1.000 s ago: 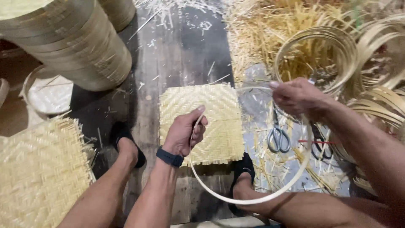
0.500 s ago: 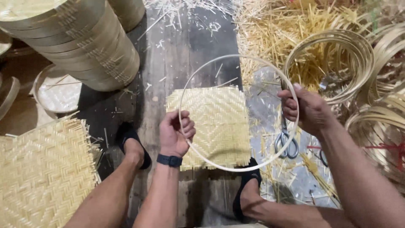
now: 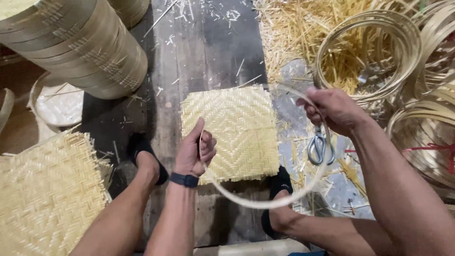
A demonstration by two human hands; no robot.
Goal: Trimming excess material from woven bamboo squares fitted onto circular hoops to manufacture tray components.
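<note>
- Right now I see the left hand pinched shut on one side of a thin bamboo hoop, thumb and fingers closed around the strip.
- My view has the right hand clamped on the opposite side of the same hoop, fist curled, held higher and farther out than the left.
- I read the hoop as a pale, flat, narrow strip bent into a ring; its near arc sags below and between the two hands, and its far arc blurs as it passes above the right hand.
- Under the hoop, between the hands, lies a square woven bamboo mat on the dark wooden floor, herringbone weave, with frayed strip ends around its edges.
- I see metal scissors just below the right hand, on the floor.
- Beyond the right hand sit stacked bamboo rings among loose bamboo shavings.
- Well off from the left hand stands a tall stack of round bamboo frames, and nearer me on that side lies a second woven mat.
- Both feet in black sandals rest beside the square mat's near corners.
</note>
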